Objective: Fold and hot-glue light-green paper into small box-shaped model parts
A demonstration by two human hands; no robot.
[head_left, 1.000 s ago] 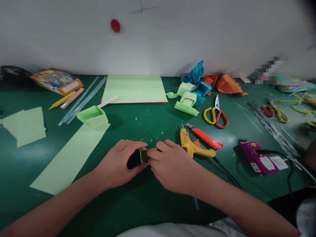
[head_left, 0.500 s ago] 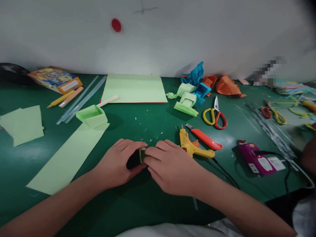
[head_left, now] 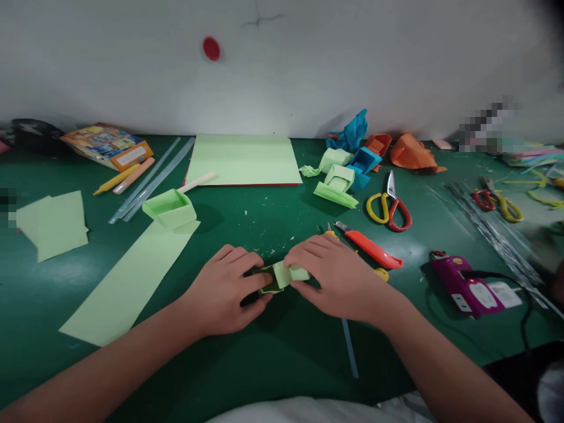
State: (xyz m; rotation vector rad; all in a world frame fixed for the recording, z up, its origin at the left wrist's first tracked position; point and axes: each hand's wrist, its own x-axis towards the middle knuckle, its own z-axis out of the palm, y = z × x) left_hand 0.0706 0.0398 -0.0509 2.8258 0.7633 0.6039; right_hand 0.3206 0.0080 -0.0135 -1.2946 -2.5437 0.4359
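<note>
Between my hands, low over the green table, is a small folded light green paper piece [head_left: 282, 275]. My left hand [head_left: 233, 288] grips its left end, with fingertips partly inside a fold. My right hand [head_left: 339, 279] pinches its right end between thumb and fingers. A yellow glue gun [head_left: 381, 274] lies mostly hidden behind my right hand. Beyond my left hand, an open light green paper box [head_left: 170, 208] rests on the upper end of a long green paper strip [head_left: 132, 282].
Light green sheets [head_left: 242, 160] lie at the back. Right of my hands are a red cutter [head_left: 374, 249], scissors [head_left: 390, 202] and a purple power adapter [head_left: 467, 285]. Folded blue paper [head_left: 365, 160] and orange paper [head_left: 414, 154] sit by the wall. A clear stick [head_left: 349, 346] lies near the front.
My right hand has moved right and up, now covering most of the glue gun. More of the folded green piece shows between my hands. The view has shifted slightly.
</note>
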